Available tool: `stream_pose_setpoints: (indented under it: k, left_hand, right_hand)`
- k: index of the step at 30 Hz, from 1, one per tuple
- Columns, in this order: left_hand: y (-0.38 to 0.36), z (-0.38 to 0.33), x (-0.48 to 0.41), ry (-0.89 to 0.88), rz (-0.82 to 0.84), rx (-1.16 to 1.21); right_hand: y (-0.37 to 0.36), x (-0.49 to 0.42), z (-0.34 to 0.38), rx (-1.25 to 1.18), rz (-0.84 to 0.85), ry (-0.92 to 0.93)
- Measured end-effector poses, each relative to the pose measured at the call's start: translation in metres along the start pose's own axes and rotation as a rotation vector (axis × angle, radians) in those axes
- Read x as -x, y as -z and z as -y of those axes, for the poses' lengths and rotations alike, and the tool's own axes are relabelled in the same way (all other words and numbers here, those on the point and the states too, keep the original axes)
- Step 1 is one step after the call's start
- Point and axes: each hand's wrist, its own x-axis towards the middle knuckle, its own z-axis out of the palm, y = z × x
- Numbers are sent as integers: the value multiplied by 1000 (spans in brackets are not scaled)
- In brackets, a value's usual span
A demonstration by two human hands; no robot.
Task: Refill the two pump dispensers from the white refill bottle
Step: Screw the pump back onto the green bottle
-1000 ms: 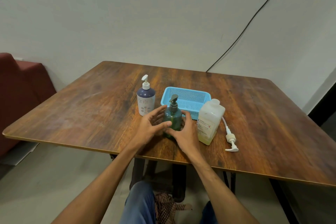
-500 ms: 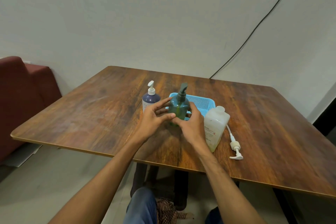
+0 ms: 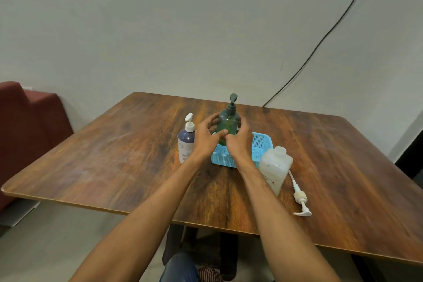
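I see the dark green see-through plastic pump bottle (image 3: pixel 229 126) standing upright over the light blue plastic mesh basket (image 3: pixel 261 144). I cannot tell if it touches the basket. My left grip (image 3: pixel 207 138) curls round its left side and my right grip (image 3: pixel 239 142) curls round its right side. Its dark pump top is on. Just left stands a purple and white pump bottle (image 3: pixel 186 142). Right of the basket stands the white plastic refill bottle (image 3: pixel 275 167) with no cap. Its label has red marks too small to read. A loose white pump with a tube (image 3: pixel 301 201) lies beside it on the brown wooden desk (image 3: pixel 114 155).
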Motion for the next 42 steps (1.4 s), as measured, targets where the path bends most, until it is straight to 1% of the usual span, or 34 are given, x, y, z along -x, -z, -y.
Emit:
stream_pose_setpoints:
  k: [8,13,22,33,42]
  left_hand:
    - [-11,27,-23,110,1,-35]
    - [-15,40,-23,158,34,-135]
    - [-17,40,-22,130,61,-303]
    - [-18,30,-13,92,30,-368]
    - [-17,27,-6,54,5,-389]
  right_hand:
    - [-20,-23,-22,70,-26,-121]
    - [-25,-24,-34,157,-30,-152]
    - [-24,-25,-46,234,23,-179]
    - [-21,-26,-43,281,76,-187]
    - [-20,-19,-39,280,70,-150]
